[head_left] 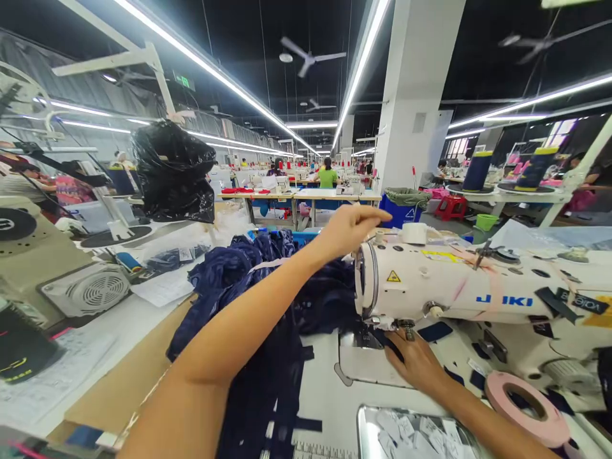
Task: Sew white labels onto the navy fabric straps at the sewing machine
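Head view: left hand [351, 229], fingers loose and empty, reaches over the white Juki sewing machine [459, 290]. The right hand [415, 360] lies flat by the needle. The navy blue cloth heap [248, 268] under the left forearm looks soft, light and slippery, best pinched at an edge.

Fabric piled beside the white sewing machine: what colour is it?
The crumpled fabric pile is dark navy blue; the head view shows it best.

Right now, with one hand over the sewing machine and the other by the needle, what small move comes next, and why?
Probably lower the left hand to the navy fabric beside the presser foot. It hangs open above the sewing machine, holding nothing, while the right hand alone presses the dark piece there, so the cloth seems steadied from one side only.
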A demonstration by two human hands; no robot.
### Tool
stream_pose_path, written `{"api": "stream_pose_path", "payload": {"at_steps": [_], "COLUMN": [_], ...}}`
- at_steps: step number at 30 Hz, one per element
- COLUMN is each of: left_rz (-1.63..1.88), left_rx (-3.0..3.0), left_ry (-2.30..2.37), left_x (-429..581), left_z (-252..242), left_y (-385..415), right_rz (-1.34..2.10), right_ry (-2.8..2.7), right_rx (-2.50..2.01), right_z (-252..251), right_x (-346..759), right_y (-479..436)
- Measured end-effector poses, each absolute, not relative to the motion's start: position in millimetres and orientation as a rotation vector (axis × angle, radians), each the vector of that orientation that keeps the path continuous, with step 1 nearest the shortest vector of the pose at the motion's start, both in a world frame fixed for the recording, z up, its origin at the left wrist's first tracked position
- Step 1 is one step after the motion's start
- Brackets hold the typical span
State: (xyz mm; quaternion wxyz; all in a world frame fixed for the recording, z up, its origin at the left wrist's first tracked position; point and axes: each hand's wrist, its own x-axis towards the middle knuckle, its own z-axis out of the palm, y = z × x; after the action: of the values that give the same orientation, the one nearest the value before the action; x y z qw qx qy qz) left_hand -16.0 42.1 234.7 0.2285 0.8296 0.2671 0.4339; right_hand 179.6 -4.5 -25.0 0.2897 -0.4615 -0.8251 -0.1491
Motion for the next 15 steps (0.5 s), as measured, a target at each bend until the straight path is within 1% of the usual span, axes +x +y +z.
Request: {"api": "stream_pose_path", "payload": {"at_steps": [1, 3, 4, 7, 11, 15], "left_rz": [1.23, 1.269, 1.262, 1.205, 1.093, 0.999], "left_rx": [2.252, 2.033, 1.864, 1.771, 1.755, 1.881], "left_ry": [0.775, 1.018, 1.16, 1.241, 1.26, 1.264], "left_x": [-12, -7, -6, -4, -2, -9], "left_z": [244, 248, 243, 202, 132, 84], "left_y": [63, 101, 116, 135, 103, 50], "right_rz": [-0.39, -0.376, -0.373, -0.382, -0.415, -0.429], "right_ry": [-2.196, -2.189, -2.185, -2.176, -2.167, -2.186], "right_rx": [-1.224, -1.215, -1.214, -1.204, -1.191, -1.183], "right_z": [-25, -24, -24, -23, -23, -23], "right_x": [179, 178, 177, 176, 177, 179], "right_y": [-5, -5, -5, -6, -4, -3]}}
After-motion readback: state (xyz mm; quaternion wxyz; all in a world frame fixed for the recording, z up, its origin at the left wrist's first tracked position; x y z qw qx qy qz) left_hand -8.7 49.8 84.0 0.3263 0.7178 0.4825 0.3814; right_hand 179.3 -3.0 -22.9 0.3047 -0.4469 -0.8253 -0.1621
